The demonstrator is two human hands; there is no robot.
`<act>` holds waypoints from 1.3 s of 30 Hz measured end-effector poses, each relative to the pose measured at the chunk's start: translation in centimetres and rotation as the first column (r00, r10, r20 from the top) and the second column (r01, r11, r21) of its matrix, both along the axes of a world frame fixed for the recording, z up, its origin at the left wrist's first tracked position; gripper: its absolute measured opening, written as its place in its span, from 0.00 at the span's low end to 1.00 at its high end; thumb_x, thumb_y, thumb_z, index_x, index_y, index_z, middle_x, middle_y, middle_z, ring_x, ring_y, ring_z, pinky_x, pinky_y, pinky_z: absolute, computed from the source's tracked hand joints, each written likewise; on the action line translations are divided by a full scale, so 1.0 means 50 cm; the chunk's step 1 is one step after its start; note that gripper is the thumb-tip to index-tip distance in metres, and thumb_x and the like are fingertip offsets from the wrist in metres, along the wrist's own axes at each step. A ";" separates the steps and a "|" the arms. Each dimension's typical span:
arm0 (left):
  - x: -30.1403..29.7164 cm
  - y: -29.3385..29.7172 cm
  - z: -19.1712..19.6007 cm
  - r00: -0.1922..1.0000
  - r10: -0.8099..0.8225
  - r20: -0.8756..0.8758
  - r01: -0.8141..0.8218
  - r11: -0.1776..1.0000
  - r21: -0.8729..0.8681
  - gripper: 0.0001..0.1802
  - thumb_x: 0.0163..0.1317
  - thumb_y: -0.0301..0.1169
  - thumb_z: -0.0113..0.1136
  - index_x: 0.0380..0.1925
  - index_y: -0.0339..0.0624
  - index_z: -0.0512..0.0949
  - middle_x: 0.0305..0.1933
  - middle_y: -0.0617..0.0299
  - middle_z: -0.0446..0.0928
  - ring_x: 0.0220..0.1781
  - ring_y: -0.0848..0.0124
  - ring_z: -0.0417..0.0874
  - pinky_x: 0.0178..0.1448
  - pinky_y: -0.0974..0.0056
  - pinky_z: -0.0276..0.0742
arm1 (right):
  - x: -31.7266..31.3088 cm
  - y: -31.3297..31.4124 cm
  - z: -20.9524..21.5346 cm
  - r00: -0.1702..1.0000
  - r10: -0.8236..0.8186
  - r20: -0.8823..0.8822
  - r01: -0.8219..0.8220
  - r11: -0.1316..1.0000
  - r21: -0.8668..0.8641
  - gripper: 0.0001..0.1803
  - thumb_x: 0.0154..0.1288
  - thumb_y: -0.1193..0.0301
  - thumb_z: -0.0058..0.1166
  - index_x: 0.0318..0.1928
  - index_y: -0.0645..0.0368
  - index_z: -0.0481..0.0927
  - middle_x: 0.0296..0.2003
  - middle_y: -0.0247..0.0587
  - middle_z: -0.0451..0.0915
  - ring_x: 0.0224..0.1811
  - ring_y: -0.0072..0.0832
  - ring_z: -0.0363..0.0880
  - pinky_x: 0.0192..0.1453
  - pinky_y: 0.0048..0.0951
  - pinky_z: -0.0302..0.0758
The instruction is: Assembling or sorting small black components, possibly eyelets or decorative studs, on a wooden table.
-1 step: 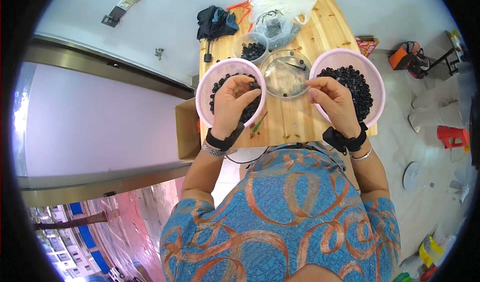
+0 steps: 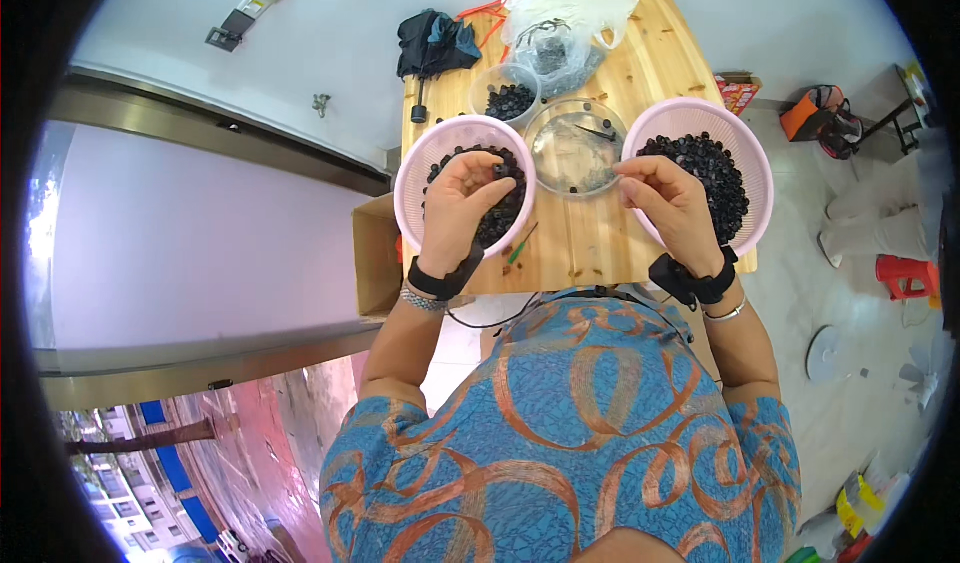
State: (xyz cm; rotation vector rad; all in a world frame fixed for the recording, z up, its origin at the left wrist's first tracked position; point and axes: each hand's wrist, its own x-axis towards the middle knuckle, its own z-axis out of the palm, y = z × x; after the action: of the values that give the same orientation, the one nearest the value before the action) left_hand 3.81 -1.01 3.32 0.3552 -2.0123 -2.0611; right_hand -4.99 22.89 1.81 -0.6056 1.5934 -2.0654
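My left hand (image 2: 463, 203) is over the left pink basket (image 2: 408, 188), its thumb and forefinger closed around a small black cylindrical piece (image 2: 503, 171). Many similar black pieces lie in that basket beneath the hand. At the left edge of the right pink basket (image 2: 757, 178), my right hand (image 2: 665, 198) is in a pinch, fingertips beside the rim of a clear round dish (image 2: 565, 158). Whatever those fingertips hold is too small to make out. More black pieces (image 2: 708, 175) fill the right basket. A black tweezer-like tool (image 2: 594, 132) and a few pieces lie in the dish.
Behind the dish stand a clear tub (image 2: 512, 101) of black pieces and a plastic bag (image 2: 570, 18). A folded black umbrella (image 2: 436, 45) is at the back left. A green-handled thin tool (image 2: 519, 250) lies on the wooden table (image 2: 590, 253). A cardboard box (image 2: 373, 263) stands left.
The table and everything on it appear shifted very slightly to the right in the picture. Both hands keep nearly the same pose, and the black piece shows a little more between my left fingers.
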 end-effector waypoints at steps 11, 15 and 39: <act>0.024 0.009 0.035 0.977 -0.214 0.015 0.137 0.674 0.726 0.21 0.67 0.42 0.44 0.42 0.32 0.72 0.33 0.61 0.73 0.35 0.76 0.73 0.39 0.73 0.70 | 0.012 -0.134 0.054 0.836 -0.007 -0.549 -0.008 1.000 -0.025 0.13 0.56 0.76 0.55 0.43 0.61 0.76 0.29 0.35 0.73 0.27 0.21 0.69 0.32 0.20 0.68; 0.025 0.008 0.046 0.971 -0.235 0.047 0.100 0.574 0.813 0.22 0.68 0.45 0.40 0.40 0.34 0.71 0.30 0.61 0.72 0.32 0.75 0.72 0.37 0.72 0.69 | 0.008 -0.169 0.057 0.801 -0.030 -0.598 -0.002 0.999 -0.053 0.14 0.55 0.75 0.55 0.43 0.62 0.76 0.29 0.34 0.72 0.26 0.21 0.69 0.31 0.20 0.68; 0.035 -0.028 0.018 0.992 -0.124 -0.025 0.126 0.974 0.189 0.16 0.67 0.38 0.47 0.32 0.36 0.76 0.28 0.69 0.73 0.28 0.85 0.68 0.33 0.79 0.65 | 0.013 -0.243 0.040 0.536 -0.054 -0.843 0.059 0.998 -0.026 0.14 0.45 0.75 0.61 0.36 0.59 0.78 0.23 0.37 0.71 0.27 0.34 0.71 0.31 0.30 0.68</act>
State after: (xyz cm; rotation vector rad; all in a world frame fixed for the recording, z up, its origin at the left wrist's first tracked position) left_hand 5.57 -2.40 4.23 0.2536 -1.8791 -2.3341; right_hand -4.32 10.76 3.79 -1.7958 2.1068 -1.8739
